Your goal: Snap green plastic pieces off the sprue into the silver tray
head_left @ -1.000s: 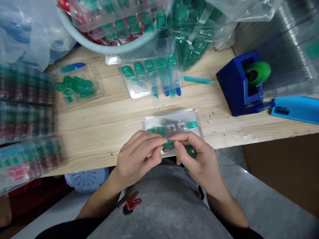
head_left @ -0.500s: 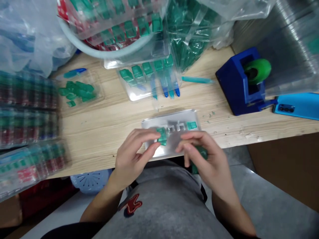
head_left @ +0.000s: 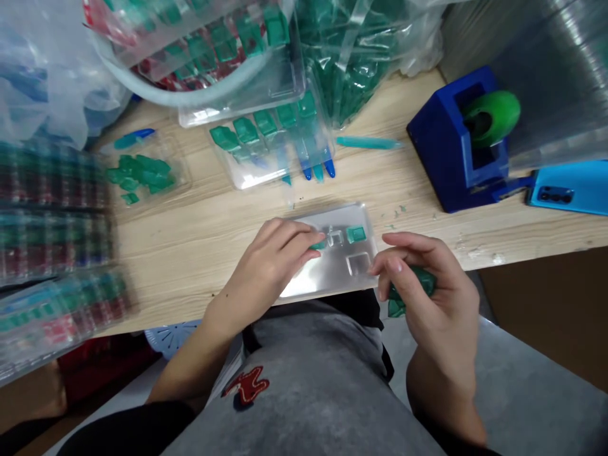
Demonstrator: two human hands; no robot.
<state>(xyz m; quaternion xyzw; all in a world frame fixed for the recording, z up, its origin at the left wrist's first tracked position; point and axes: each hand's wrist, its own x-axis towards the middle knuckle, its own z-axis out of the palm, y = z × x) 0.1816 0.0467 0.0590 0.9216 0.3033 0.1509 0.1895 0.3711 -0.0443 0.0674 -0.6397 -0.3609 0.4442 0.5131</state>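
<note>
A clear plastic tray (head_left: 327, 272) with moulded recesses lies at the table's front edge. One green piece (head_left: 356, 234) sits in a recess at its upper right. My left hand (head_left: 278, 263) reaches over the tray's left part, thumb and fingers closed on a small green piece (head_left: 318, 244), mostly hidden by the fingertips. Just right of the tray, my right hand (head_left: 425, 285) is curled round several dark green pieces (head_left: 422, 280), with thumb and forefinger near each other.
Behind the tray lie a filled blister tray (head_left: 266, 139), a teal pen-like stick (head_left: 368, 143) and a blue tape dispenser (head_left: 434, 149). Loose green pieces (head_left: 142, 172) rest at left, near stacked packs (head_left: 52, 234). A blue phone (head_left: 577, 190) is at right.
My left hand has moved along the tray, its fingers now further over the green piece. My right hand has shifted right, off the tray, still holding the green pieces. The view has shifted slightly.
</note>
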